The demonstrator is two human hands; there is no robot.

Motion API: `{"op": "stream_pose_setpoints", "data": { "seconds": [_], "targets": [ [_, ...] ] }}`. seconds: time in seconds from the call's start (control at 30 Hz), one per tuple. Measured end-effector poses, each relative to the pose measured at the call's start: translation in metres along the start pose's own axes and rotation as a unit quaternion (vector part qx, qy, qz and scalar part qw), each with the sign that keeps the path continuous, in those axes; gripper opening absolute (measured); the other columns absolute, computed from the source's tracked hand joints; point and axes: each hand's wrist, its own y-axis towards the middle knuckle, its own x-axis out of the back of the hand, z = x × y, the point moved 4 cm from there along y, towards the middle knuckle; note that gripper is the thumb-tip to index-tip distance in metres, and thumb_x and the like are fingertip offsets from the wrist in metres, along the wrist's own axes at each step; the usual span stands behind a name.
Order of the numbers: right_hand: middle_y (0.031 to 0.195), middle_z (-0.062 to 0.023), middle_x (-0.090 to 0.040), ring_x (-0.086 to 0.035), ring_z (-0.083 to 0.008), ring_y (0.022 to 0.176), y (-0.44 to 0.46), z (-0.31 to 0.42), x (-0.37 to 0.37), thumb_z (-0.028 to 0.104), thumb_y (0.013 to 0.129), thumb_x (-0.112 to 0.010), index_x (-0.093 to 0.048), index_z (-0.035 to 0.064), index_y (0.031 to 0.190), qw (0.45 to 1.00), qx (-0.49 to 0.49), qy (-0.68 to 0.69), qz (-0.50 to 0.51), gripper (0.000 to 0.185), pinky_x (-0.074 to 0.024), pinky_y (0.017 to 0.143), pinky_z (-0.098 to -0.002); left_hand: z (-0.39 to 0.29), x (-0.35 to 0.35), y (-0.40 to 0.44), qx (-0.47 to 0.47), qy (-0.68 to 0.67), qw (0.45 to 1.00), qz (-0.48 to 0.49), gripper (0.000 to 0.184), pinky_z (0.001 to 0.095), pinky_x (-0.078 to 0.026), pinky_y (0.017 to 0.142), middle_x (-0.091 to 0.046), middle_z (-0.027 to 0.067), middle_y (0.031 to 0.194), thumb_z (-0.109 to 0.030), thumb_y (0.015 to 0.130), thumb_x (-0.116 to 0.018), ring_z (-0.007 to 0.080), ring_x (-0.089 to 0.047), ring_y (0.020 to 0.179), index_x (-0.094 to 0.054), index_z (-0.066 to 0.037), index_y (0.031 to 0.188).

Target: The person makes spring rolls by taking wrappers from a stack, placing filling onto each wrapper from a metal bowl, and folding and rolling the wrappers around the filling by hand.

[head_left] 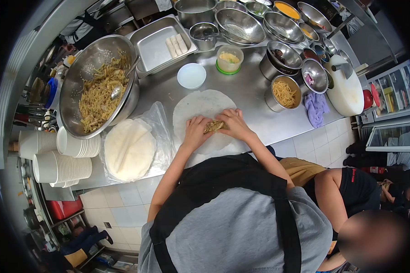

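Note:
A round, thin white wrapper [200, 102] lies flat on the steel counter in front of me. On its near part sits a small log of shredded filling [215, 127]. My left hand [196, 132] presses the filling's left end with curled fingers. At the opposite end my right hand [235, 124] cups the filling, its fingers bent over the top. A stack of wrappers [130, 148] rests on clear plastic to the left. The large perforated bowl [70, 98] at upper left holds more shredded filling and a metal spoon [116, 91].
A steel tray [146, 41] behind holds a few white rolls [176, 45]. Nearby are a small white bowl [191, 76] and a green-based tub [229, 59]. Stacked white containers [61, 166] stand left; a purple cloth [316, 109] lies right. A co-worker [341, 195] is close on my right.

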Motion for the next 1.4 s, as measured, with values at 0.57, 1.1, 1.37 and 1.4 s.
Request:
{"op": "stream_pose_setpoints", "data": {
  "seconds": [0.57,1.1,1.37,1.4],
  "targets": [
    [0.107,-0.0007,-0.056,-0.045,-0.0223,0.110,0.001,0.011,0.017,0.024,0.066,-0.079,-0.063,0.0157,0.104,0.997,0.069,-0.005,-0.015,0.042,-0.0241,0.099,-0.0499,0.000,0.026,-0.021,0.038,0.017,0.999,-0.025,0.048,0.0385,-0.036,0.087,-0.055,0.0041,0.108,-0.020,0.065,-0.078,0.0257,-0.050,0.104,-0.061,-0.013,0.108],
    [0.095,0.0021,-0.064,-0.052,-0.0191,0.097,-0.013,-0.018,0.017,0.020,0.079,-0.067,-0.068,0.0174,0.093,0.995,-0.024,0.017,-0.093,0.014,-0.0271,0.091,-0.0406,0.031,0.045,-0.042,0.071,-0.055,0.995,-0.041,0.038,0.0382,-0.047,0.082,-0.059,0.0072,0.100,-0.008,0.065,-0.077,0.0293,-0.056,0.095,-0.064,-0.007,0.101],
    [0.098,-0.0002,-0.055,-0.044,-0.0213,0.105,0.001,0.002,-0.004,0.031,0.067,-0.078,-0.065,0.0155,0.099,0.999,0.044,0.000,-0.025,0.038,-0.0259,0.092,-0.0416,0.002,0.026,-0.021,0.022,0.050,0.998,-0.037,0.041,0.0392,-0.038,0.083,-0.056,0.0033,0.101,-0.025,0.065,-0.078,0.0247,-0.051,0.099,-0.065,-0.013,0.101],
    [0.096,-0.0003,-0.055,-0.044,-0.0214,0.105,0.003,0.002,-0.004,0.032,0.066,-0.078,-0.065,0.0150,0.099,0.999,0.039,-0.017,-0.025,0.040,-0.0258,0.092,-0.0416,0.007,0.022,-0.021,0.026,0.059,0.997,-0.035,0.041,0.0391,-0.038,0.083,-0.056,0.0030,0.101,-0.025,0.064,-0.078,0.0244,-0.051,0.099,-0.065,-0.013,0.101]
  ]
}}
